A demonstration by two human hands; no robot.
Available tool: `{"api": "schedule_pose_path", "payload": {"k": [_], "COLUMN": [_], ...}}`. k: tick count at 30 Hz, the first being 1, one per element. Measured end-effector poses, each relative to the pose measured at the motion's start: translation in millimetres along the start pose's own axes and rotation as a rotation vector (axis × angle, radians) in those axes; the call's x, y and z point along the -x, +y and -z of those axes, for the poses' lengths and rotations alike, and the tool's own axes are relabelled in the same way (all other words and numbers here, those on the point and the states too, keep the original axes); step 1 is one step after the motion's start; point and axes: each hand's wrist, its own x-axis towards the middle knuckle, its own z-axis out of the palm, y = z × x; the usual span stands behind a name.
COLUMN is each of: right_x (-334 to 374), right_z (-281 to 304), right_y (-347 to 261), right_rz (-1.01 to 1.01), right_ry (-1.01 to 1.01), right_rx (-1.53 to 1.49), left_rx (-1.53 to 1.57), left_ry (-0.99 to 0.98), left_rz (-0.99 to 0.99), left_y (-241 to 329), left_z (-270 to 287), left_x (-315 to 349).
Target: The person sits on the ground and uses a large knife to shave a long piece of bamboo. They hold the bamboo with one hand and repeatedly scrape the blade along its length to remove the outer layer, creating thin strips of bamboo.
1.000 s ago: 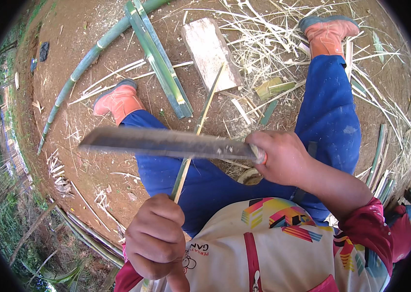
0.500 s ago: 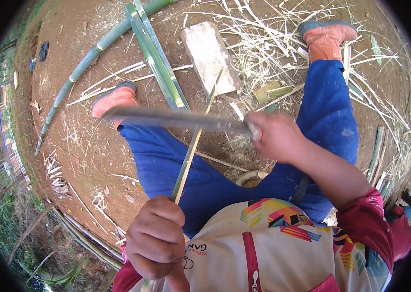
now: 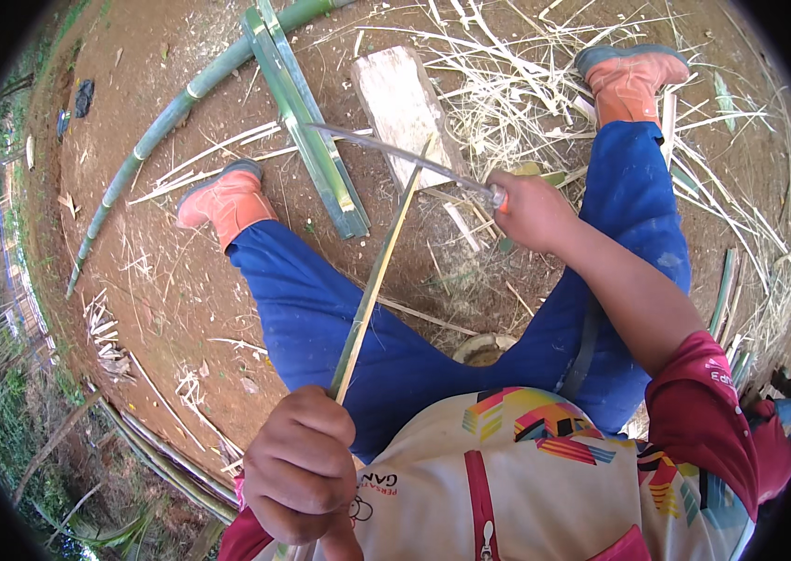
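Note:
My left hand (image 3: 300, 467), low in the view, is closed round a narrow bamboo strip (image 3: 372, 285), green on one side and pale on the other. The strip slants away from me, its far tip over a wooden block (image 3: 400, 103) on the ground. My right hand (image 3: 534, 215) grips the handle of a machete, of which a bit of orange shows. The machete's long dark blade (image 3: 395, 152) points left, seen nearly edge-on, and passes across the strip near its far tip. Whether blade and strip touch, I cannot tell.
Split green bamboo pieces (image 3: 306, 131) lie beyond my left boot (image 3: 227, 201), near a long curved bamboo pole (image 3: 166, 122). Pale shavings (image 3: 517, 103) litter the soil towards my right boot (image 3: 634, 79). A cut round stump (image 3: 484, 351) stands between my legs.
My right hand has moved away from me with the machete, so the blade has gone from the strip's middle towards its far tip and turned edge-on. My left hand has barely moved.

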Motion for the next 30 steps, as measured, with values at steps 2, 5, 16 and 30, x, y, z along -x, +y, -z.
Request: {"api": "schedule_pose_path", "payload": {"k": [2, 5, 16, 30], "right_x": [-4.0, 8.6, -12.1, -45.4], "right_z": [0.7, 2.9, 3.0, -16.0], "right_y": [1.6, -5.4, 11.1, 59.0], "right_rz": [-0.015, 0.13, 0.118, -0.145], "right_ry": [-0.002, 0.046, 0.01, 0.011], "right_rx": [0.037, 0.008, 0.096, 0.083], "left_rx": [0.0, -0.034, -0.084, 0.025], "left_ry": [0.003, -0.007, 0.003, -0.031], "left_rz": [-0.002, -0.005, 0.002, -0.004], "left_y": [-1.6, 1.4, 3.6, -8.0], "left_z": [2.4, 2.8, 0.9, 10.8], "left_x": [2.8, -2.2, -1.9, 4.7]}}
